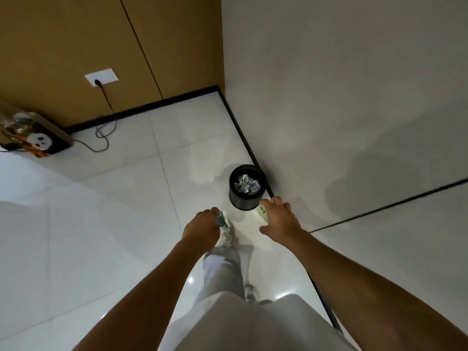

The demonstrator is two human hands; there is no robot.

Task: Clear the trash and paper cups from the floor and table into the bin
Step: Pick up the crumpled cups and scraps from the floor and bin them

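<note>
So you're standing on the white tiled floor (126, 211) with both arms stretched out in front of you, looking down at the black bin (247, 187). It sits right against the dark baseboard of the grey wall (342, 84) and it's already got a pile of crumpled whitish-blue paper (247, 184) in it.

Your left hand (201, 228) has its fingers curled in around a small scrunched-up bluish scrap (221, 219) that pokes out past the knuckles, over your front shoe (226, 235). Your right hand (279, 217) has a pale paper cup (262, 213) with a greenish print on it. The fingers wrap over the top and the thumb sticks out on the near side, though most of the cup is hidden so you can't really see how tight the grip is. That hand hangs just on the near side of the bin's rim, not over the opening.

Off to the left there's a black box with a panda face (38, 140) by the wooden panel wall, and a cable (105, 127) runs down from a wall socket (101, 77) and loops on the floor.
</note>
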